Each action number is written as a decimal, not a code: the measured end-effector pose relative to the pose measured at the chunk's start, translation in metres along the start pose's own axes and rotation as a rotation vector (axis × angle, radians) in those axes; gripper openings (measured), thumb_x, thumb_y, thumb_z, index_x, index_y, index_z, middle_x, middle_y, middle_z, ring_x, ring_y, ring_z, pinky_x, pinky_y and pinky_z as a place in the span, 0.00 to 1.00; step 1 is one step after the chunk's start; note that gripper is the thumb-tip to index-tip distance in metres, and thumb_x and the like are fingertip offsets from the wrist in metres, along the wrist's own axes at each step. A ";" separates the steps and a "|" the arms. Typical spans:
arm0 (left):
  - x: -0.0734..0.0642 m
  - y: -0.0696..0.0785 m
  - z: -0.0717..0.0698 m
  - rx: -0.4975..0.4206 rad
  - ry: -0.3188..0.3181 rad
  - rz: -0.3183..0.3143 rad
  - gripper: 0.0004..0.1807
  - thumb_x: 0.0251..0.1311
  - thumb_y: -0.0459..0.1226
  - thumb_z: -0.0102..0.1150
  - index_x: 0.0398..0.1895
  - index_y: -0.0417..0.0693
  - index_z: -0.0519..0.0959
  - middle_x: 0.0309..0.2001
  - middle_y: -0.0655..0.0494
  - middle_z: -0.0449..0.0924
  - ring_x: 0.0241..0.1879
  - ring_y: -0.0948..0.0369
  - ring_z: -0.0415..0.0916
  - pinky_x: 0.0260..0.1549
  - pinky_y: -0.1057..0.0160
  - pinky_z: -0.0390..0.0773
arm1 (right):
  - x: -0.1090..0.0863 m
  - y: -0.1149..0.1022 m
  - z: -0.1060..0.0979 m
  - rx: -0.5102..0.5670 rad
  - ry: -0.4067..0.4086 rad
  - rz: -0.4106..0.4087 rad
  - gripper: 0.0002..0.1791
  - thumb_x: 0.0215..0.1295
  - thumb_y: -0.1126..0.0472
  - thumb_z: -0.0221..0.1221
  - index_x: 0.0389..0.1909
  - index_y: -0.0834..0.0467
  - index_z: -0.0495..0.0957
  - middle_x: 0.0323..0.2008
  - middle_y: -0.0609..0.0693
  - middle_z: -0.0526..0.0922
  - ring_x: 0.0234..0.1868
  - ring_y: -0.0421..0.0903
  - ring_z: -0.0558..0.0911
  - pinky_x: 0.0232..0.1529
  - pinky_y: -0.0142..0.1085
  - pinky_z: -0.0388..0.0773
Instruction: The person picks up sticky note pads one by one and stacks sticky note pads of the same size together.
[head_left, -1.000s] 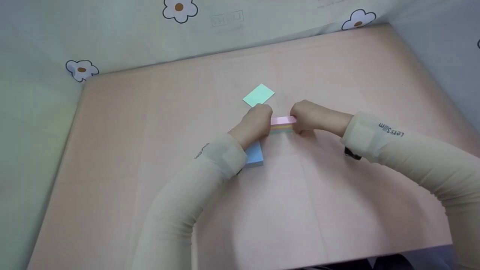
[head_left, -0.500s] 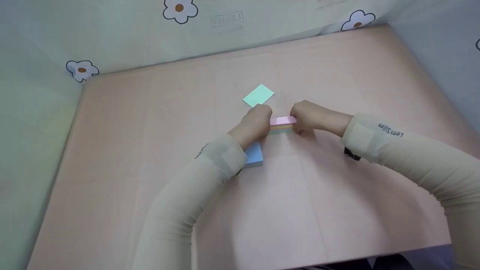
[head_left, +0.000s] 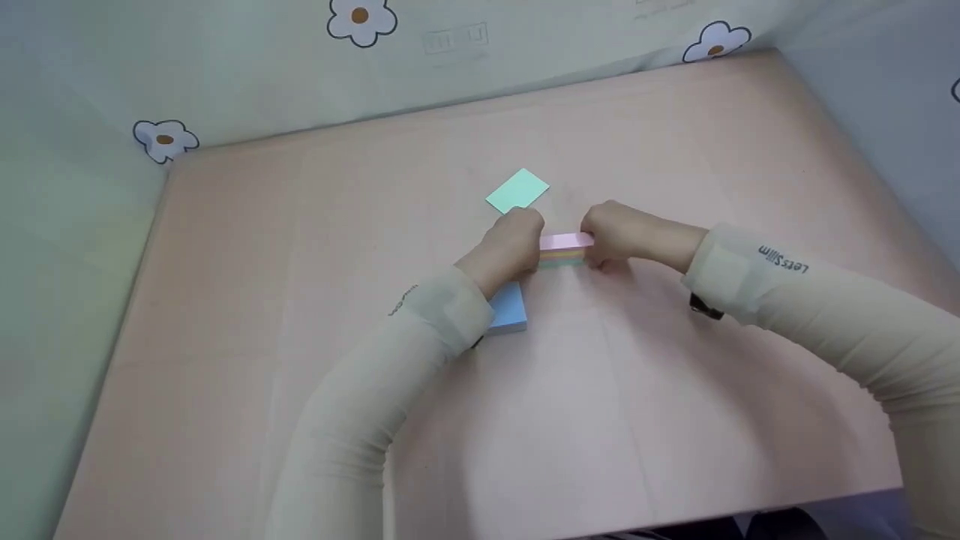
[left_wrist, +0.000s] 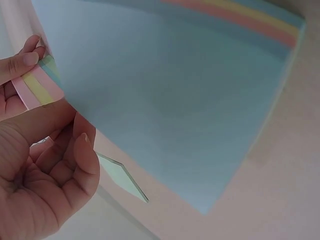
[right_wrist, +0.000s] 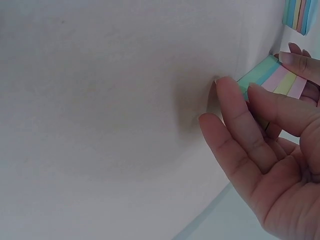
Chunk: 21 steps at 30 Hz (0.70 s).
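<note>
A striped stack of coloured paper, pink on top with yellow, blue and green layers below, spans the gap between the two hands. My left hand pinches one end of it. At the other end my right hand has thumb and forefinger on it, the remaining fingers spread apart in the right wrist view. Beneath the left wrist lies a thicker paper pad with a blue top; it looms large in the left wrist view, where pink and yellow layers show along its edge. Just beyond the left hand rests a pale green paper piece.
The pinkish table reaches to a pale curtain with printed flowers at the back and sides. The table's front edge is near the person's lap.
</note>
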<state>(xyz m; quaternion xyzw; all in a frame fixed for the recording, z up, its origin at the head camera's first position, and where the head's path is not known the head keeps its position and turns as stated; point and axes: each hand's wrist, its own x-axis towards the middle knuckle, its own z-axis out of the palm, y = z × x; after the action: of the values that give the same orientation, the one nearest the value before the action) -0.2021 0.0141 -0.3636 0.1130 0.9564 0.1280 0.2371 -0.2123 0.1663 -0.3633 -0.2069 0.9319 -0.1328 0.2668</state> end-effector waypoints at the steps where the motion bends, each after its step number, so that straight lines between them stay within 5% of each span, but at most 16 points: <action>1: 0.000 0.000 -0.001 -0.006 0.001 -0.004 0.17 0.48 0.24 0.58 0.45 0.38 0.75 0.42 0.49 0.76 0.34 0.58 0.67 0.34 0.66 0.72 | 0.000 0.000 0.000 -0.001 0.001 0.000 0.11 0.50 0.70 0.61 0.36 0.70 0.79 0.31 0.59 0.82 0.26 0.46 0.73 0.31 0.35 0.72; 10: -0.009 -0.018 -0.024 -0.019 -0.084 -0.057 0.31 0.47 0.30 0.65 0.58 0.40 0.68 0.58 0.47 0.70 0.41 0.58 0.72 0.42 0.65 0.74 | -0.009 0.008 -0.019 -0.035 -0.035 0.043 0.28 0.52 0.70 0.58 0.56 0.73 0.65 0.47 0.68 0.76 0.40 0.55 0.77 0.44 0.45 0.74; 16: -0.020 -0.063 -0.043 -0.144 0.027 -0.123 0.29 0.53 0.30 0.60 0.60 0.40 0.66 0.61 0.45 0.65 0.38 0.57 0.73 0.39 0.64 0.75 | -0.014 0.026 -0.044 -0.154 0.065 0.038 0.22 0.55 0.73 0.51 0.53 0.71 0.70 0.45 0.68 0.77 0.42 0.58 0.77 0.42 0.47 0.74; 21: -0.029 -0.093 -0.039 -0.203 0.093 -0.124 0.23 0.55 0.31 0.58 0.56 0.40 0.70 0.57 0.44 0.69 0.37 0.56 0.71 0.40 0.62 0.75 | -0.003 0.043 -0.052 -0.233 0.123 -0.046 0.19 0.57 0.72 0.51 0.51 0.69 0.72 0.44 0.66 0.78 0.46 0.59 0.76 0.46 0.50 0.72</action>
<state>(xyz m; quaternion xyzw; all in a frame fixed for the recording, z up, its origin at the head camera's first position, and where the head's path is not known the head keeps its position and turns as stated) -0.2102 -0.0887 -0.3458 0.0230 0.9535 0.2145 0.2104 -0.2526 0.2129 -0.3349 -0.2491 0.9506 -0.0422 0.1805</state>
